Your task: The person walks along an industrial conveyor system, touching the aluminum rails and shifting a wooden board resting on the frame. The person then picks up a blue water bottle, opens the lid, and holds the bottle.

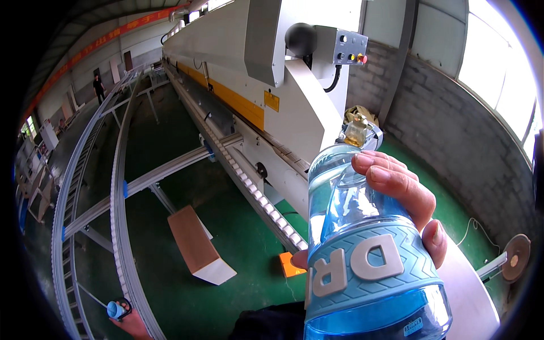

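My right hand (405, 195) is wrapped round a large clear blue drinking bottle (362, 204), close in front of the camera. A pale blue grip band with raised grey letters circles its middle. The bottle is tilted, its rounded closed end up and away from me; its mouth is out of view below. Water shows inside. At the lower left, my left hand (131, 325) holds a blue bottle cap (115, 310) with a black carrying loop (127, 306), beside a metal rail. Most of the left fingers are hidden or cut off.
A long white and yellow machine (249, 102) runs into the distance, with a button box (348, 48) on its end. Roller rails (122, 226) stand at left. A brown and white block (198, 243) and an orange object (290, 264) are on the green floor.
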Motion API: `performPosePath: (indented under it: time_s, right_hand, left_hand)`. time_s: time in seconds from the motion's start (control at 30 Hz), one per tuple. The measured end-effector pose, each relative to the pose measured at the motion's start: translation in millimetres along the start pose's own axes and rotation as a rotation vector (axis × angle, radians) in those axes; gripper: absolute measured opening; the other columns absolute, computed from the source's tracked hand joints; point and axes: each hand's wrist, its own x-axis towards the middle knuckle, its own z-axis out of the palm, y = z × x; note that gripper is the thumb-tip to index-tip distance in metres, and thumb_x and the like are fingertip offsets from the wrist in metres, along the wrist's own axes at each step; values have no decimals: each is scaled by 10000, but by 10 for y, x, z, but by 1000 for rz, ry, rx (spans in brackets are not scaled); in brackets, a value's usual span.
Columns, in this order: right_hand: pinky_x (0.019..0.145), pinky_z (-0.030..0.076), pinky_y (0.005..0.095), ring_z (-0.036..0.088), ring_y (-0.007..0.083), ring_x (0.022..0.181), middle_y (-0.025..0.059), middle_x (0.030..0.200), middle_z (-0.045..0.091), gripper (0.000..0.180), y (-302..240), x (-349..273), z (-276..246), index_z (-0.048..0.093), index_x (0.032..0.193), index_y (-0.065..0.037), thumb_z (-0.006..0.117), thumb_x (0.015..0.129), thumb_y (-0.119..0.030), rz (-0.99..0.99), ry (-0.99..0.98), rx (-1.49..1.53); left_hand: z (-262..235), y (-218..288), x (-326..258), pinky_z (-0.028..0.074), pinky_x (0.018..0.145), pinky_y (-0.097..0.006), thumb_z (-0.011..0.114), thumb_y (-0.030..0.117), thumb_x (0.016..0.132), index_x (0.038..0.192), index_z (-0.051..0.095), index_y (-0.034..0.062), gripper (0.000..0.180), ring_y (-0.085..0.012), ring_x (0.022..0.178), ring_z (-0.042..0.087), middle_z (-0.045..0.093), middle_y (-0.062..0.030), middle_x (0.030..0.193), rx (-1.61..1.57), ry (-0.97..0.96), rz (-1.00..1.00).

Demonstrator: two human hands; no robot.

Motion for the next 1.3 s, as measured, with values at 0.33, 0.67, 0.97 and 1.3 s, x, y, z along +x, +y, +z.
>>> performPosePath:
  time_s: [0.33,0.67,0.97,1.3]
  right_hand:
    - [949,472,468,627,357,1078,200,1213,585,360,-41,82,-61,416,1263,-207,575,942,-244,-57,26,-29]
    - [956,469,468,629,351,1078,194,1214,585,353,-21,82,6,422,1253,-211,580,940,-253,-21,4,-28]
    - [963,466,468,630,346,1078,190,1216,585,347,3,65,84,428,1244,-214,584,937,-261,-3,7,-37]
    - [959,465,474,606,362,1102,215,1229,575,335,193,-132,185,416,1305,-171,505,988,-238,32,-104,161]
  left_hand:
    - [175,-140,21,419,835,-311,386,494,1013,1239,534,-3,566,-209,942,520,553,-97,1025,23,44,-43]
    - [217,-29,-44,429,871,-337,400,479,1015,1228,549,-2,547,-222,929,535,596,-86,1057,-18,183,11]
    - [190,18,-66,425,872,-335,402,480,1011,1238,544,-7,555,-230,948,529,587,-97,1067,5,-9,-17]
    - [-103,124,-98,425,847,-330,421,513,992,1266,531,-4,595,-227,996,529,593,-101,1122,11,12,-3]
